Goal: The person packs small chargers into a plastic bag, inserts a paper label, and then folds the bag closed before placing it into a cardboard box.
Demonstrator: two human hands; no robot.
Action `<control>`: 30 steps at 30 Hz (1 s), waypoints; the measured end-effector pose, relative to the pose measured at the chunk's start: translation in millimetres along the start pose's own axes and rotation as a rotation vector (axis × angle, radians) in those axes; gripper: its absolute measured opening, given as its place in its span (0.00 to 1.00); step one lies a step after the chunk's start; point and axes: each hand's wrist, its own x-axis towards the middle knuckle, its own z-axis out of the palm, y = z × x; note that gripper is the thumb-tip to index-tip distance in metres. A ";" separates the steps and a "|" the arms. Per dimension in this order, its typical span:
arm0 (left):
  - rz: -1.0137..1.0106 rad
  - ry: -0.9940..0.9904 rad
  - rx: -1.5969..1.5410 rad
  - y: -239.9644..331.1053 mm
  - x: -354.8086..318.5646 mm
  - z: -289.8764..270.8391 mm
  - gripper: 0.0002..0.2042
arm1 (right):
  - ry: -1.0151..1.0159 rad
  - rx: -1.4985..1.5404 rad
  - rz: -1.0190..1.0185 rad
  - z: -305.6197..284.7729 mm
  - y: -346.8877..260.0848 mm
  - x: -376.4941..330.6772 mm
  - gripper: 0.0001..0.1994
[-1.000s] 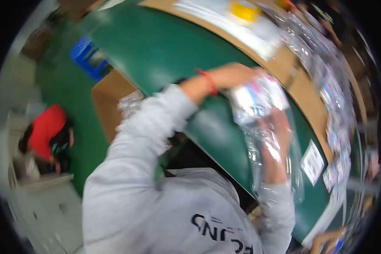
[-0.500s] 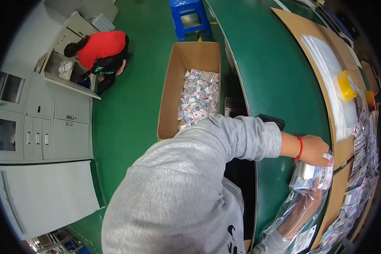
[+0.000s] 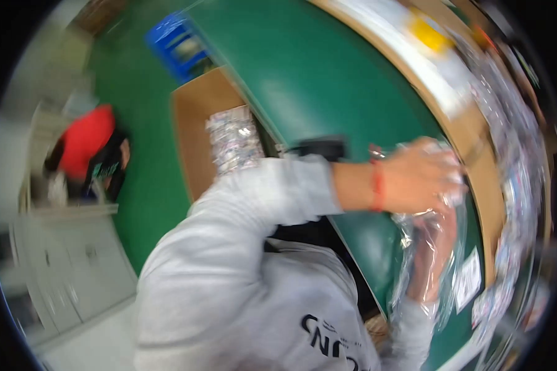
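The left hand [image 3: 424, 176] has risen, gripping crinkly clear plastic bag [image 3: 427, 247]; right hand [image 3: 433, 247] inside, grip unclear.

Head view looks steeply down, close over the green table [image 3: 328, 80]

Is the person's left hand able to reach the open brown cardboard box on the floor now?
Probably not at once: the left hand is on the clear plastic bag over the green table, and the cardboard box lies well off, beyond the table's edge.

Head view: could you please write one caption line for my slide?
Left hand and right hand hold a clear plastic bag over the green table, beside an open cardboard box.
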 end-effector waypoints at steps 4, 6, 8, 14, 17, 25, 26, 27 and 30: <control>-0.099 -0.276 -0.008 -3.8 2.0 -20.2 0.22 | 0.110 -0.066 0.122 -35.3 1.4 -17.8 0.23; -0.125 -0.429 0.018 -1.4 11.6 -31.7 0.24 | -0.097 -0.056 0.095 -61.9 16.1 -39.0 0.25; -0.057 -0.459 0.128 8.5 20.3 -29.6 0.28 | -0.022 -0.035 0.143 -80.1 6.0 -64.1 0.26; -0.071 -0.523 0.094 30.3 20.9 -19.0 0.31 | -0.040 0.008 0.372 -119.2 -1.0 -115.8 0.25; -0.111 -0.548 0.161 16.7 13.7 -28.9 0.32 | -0.067 -0.136 0.377 -153.2 -8.4 -127.3 0.19; 0.123 -0.611 -0.101 86.4 34.2 -28.9 0.30 | 0.468 -1.577 -0.665 -246.9 -10.2 -34.0 0.11; 0.152 -0.649 -0.198 101.8 37.8 -19.6 0.28 | 0.474 -1.583 -0.671 -259.7 -0.1 -20.9 0.11; 0.158 -0.640 -0.199 113.0 34.3 -6.9 0.28 | 0.496 -1.689 -0.643 -272.6 9.6 -10.2 0.13; 0.143 -0.869 -0.194 115.9 28.9 19.6 0.27 | 0.531 -1.884 -0.631 -278.3 7.2 18.1 0.16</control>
